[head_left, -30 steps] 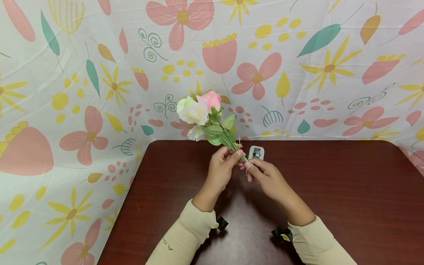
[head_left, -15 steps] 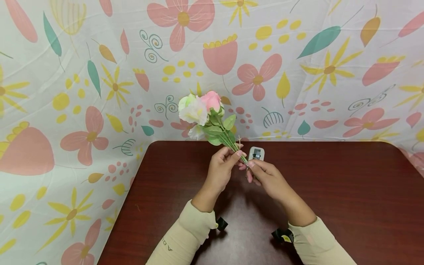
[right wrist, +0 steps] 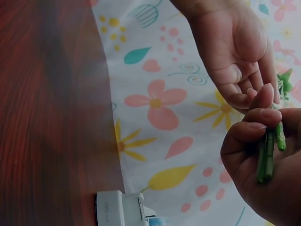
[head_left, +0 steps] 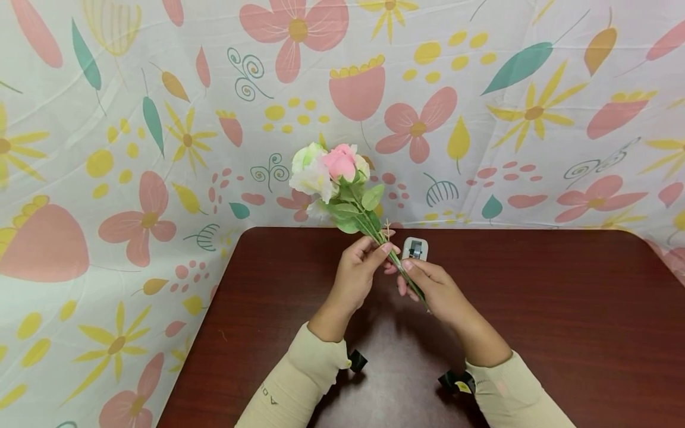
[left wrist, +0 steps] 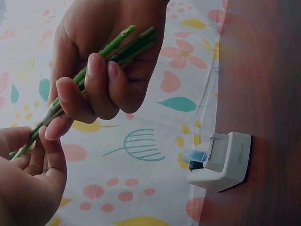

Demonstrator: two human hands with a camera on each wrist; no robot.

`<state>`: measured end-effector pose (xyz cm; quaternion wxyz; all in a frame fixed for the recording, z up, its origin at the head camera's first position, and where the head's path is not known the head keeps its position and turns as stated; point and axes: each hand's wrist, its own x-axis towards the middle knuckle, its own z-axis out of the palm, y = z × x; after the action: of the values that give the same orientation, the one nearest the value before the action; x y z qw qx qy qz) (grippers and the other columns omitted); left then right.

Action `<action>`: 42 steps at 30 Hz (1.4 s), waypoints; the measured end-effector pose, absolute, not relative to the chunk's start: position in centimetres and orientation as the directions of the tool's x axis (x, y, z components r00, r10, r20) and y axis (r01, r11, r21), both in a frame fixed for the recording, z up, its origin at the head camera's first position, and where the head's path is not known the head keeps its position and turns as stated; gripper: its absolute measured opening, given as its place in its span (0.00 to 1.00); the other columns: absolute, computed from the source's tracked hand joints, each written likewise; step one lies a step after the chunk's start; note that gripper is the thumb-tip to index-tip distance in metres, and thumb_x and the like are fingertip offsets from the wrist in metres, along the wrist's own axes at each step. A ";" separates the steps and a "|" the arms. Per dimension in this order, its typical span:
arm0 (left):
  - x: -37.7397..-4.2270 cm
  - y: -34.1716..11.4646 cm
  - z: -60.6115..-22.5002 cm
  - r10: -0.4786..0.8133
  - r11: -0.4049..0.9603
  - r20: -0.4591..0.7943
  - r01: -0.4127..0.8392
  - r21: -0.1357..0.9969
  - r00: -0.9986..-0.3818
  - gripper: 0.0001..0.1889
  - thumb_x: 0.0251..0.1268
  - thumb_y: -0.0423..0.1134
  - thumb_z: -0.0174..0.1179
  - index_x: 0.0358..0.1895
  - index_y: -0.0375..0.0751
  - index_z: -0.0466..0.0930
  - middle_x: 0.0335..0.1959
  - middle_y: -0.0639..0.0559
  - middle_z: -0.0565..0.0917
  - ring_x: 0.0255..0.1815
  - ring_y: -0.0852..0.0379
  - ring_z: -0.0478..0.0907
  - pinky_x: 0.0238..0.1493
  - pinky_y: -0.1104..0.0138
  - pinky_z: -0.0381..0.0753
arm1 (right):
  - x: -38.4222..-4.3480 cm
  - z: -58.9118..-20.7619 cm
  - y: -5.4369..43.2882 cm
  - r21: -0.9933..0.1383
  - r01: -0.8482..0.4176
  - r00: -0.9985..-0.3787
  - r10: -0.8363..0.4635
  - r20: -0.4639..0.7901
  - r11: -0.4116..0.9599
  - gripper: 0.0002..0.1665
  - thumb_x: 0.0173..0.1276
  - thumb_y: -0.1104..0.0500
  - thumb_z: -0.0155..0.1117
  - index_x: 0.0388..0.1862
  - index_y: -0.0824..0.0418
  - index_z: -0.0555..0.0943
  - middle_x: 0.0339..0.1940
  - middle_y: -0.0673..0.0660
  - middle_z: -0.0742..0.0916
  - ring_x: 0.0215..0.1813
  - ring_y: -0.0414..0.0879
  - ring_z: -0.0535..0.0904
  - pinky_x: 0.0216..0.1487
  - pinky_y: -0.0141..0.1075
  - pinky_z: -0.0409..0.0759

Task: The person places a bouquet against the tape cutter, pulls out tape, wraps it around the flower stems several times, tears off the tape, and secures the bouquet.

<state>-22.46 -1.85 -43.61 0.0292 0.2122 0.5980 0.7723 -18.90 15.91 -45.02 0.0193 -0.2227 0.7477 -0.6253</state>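
A bunch of artificial flowers (head_left: 342,169), with pink, white and pale green blooms and green leaves, leans to the upper left above the table. My left hand (head_left: 357,270) pinches its green stems (head_left: 382,238) below the leaves. Lower down, my right hand (head_left: 441,294) holds the same stems between thumb and curled fingers. In the left wrist view the cut stem ends (left wrist: 141,42) lie across the right palm. A shiny, clear band (left wrist: 49,113) shows on the stems between the hands. Behind the right hand stands a white tape dispenser (head_left: 415,248).
The dark red-brown table (head_left: 562,309) reaches back to a floral-print cloth (head_left: 481,119) hanging behind and on the left. In the left wrist view, a bluish tape roll (left wrist: 194,156) sits in the dispenser. Black straps (head_left: 457,381) show at both cuffs.
The bouquet has turned, bringing the pink bloom further forward. My right hand's hold has shifted, and the lower stems now show running past its fingers. The left hand stays nearly in place.
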 end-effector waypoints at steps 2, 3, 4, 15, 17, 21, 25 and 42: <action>-22.5 -1.9 -43.6 0.306 -0.282 0.296 0.210 0.936 -0.905 0.13 0.76 0.31 0.54 0.50 0.19 0.79 0.64 0.40 0.79 0.44 0.64 0.80 0.46 0.72 0.80 | -18.9 -45.0 15.9 -0.946 -0.309 -0.894 -0.368 0.256 0.093 0.25 0.86 0.57 0.36 0.51 0.73 0.79 0.27 0.51 0.79 0.22 0.47 0.68 0.24 0.41 0.69; -22.5 -1.9 -43.6 0.312 -0.288 0.298 0.210 0.934 -0.902 0.13 0.76 0.31 0.53 0.50 0.19 0.78 0.64 0.39 0.79 0.47 0.59 0.80 0.46 0.72 0.80 | -18.9 -45.0 15.9 -0.947 -0.309 -0.891 -0.372 0.259 0.081 0.25 0.86 0.58 0.36 0.51 0.74 0.78 0.27 0.50 0.79 0.23 0.47 0.69 0.26 0.40 0.70; -22.5 -1.9 -43.6 0.316 -0.289 0.301 0.211 0.934 -0.900 0.14 0.77 0.31 0.53 0.50 0.19 0.78 0.65 0.39 0.78 0.48 0.59 0.80 0.46 0.72 0.79 | -18.8 -45.0 15.9 -0.948 -0.309 -0.889 -0.374 0.262 0.071 0.25 0.86 0.58 0.36 0.51 0.74 0.78 0.27 0.50 0.79 0.23 0.47 0.69 0.26 0.40 0.70; -22.4 -2.1 -43.4 0.350 -0.273 0.284 0.193 0.943 -0.893 0.16 0.79 0.34 0.50 0.58 0.24 0.77 0.66 0.38 0.77 0.57 0.60 0.77 0.50 0.68 0.78 | -18.9 -45.1 15.6 -0.944 -0.306 -0.916 -0.307 0.258 0.121 0.20 0.85 0.57 0.43 0.51 0.68 0.81 0.28 0.53 0.81 0.25 0.51 0.72 0.26 0.38 0.73; -22.4 -2.1 -43.3 0.350 -0.272 0.270 0.179 0.946 -0.897 0.17 0.78 0.34 0.51 0.62 0.29 0.76 0.60 0.34 0.79 0.55 0.60 0.78 0.52 0.68 0.78 | -18.8 -45.2 15.5 -0.945 -0.299 -0.924 -0.286 0.252 0.134 0.18 0.84 0.56 0.46 0.49 0.66 0.81 0.28 0.55 0.81 0.24 0.51 0.71 0.25 0.38 0.72; -22.3 -2.1 -43.2 0.341 -0.249 0.230 0.148 0.957 -0.911 0.19 0.76 0.34 0.54 0.66 0.33 0.74 0.63 0.36 0.79 0.53 0.64 0.78 0.56 0.70 0.77 | -18.8 -45.2 15.3 -0.941 -0.297 -0.933 -0.258 0.250 0.164 0.14 0.83 0.56 0.50 0.45 0.62 0.81 0.30 0.59 0.82 0.27 0.48 0.73 0.29 0.38 0.75; -22.4 -2.1 -43.3 0.339 -0.241 0.209 0.131 0.962 -0.917 0.20 0.75 0.33 0.57 0.67 0.36 0.74 0.67 0.42 0.77 0.47 0.64 0.79 0.51 0.71 0.79 | -18.8 -45.3 15.3 -0.933 -0.311 -0.936 -0.232 0.266 0.183 0.13 0.82 0.57 0.52 0.45 0.60 0.83 0.31 0.59 0.82 0.30 0.46 0.76 0.34 0.36 0.78; -22.4 -1.6 -43.7 0.323 -0.190 0.224 0.169 0.967 -0.919 0.18 0.73 0.35 0.60 0.62 0.33 0.77 0.57 0.48 0.81 0.43 0.64 0.78 0.48 0.62 0.79 | -18.9 -45.2 15.2 -0.956 -0.277 -0.961 -0.026 0.276 0.094 0.09 0.73 0.65 0.63 0.45 0.71 0.77 0.32 0.45 0.82 0.32 0.37 0.74 0.32 0.29 0.75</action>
<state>-22.39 -1.63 -43.72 0.0516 0.1939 0.6342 0.7467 -18.90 15.22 -45.21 -0.0942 -0.1032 0.7335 -0.6651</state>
